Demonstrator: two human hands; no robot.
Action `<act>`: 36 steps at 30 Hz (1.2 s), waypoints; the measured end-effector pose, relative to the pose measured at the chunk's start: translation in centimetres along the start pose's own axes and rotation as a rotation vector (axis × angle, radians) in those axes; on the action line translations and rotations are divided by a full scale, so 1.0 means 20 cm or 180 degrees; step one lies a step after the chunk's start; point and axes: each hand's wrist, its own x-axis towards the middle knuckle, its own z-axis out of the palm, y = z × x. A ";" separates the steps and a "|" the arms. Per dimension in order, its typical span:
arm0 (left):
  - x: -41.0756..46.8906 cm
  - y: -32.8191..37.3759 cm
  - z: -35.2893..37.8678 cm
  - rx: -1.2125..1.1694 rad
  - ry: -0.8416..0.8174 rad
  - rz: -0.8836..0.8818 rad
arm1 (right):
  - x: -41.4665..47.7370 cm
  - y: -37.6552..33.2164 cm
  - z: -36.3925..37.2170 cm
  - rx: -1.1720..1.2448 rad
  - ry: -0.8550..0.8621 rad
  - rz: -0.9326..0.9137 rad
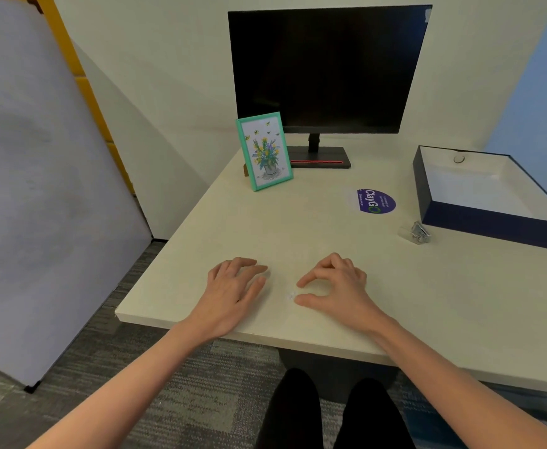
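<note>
Cream desk (298, 228) bears two hands: left hand (236, 286) fingers loosely spread, right hand (333, 283) fingers curled, pinching nothing.

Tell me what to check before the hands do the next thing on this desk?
1. Left hand free: ok, it rests on the desk and holds nothing.
2. Right hand free: ok, its fingers are loosely curled and hold nothing.
3. Small white bit between the hands: cannot tell what it is, too faint.
4. Picture frame standing: ok, upright beside the monitor.
5. Box open: ok, no lid on it.
</note>
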 end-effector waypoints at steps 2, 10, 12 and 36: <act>0.00 0.00 0.00 -0.0015 0.0010 0.0021 | 0.01 -0.01 0.01 0.0104 0.0059 -0.0009; 0.00 0.00 0.00 -0.0034 0.0111 0.0099 | 0.07 -0.04 0.06 0.0242 0.0097 0.0031; 0.01 0.01 0.00 -0.0016 0.0104 0.0107 | 0.07 -0.04 0.07 0.0253 0.0086 -0.0011; 0.23 0.08 0.00 -0.1170 -0.0919 -0.0030 | 0.06 0.01 -0.04 0.0406 -0.0463 0.0005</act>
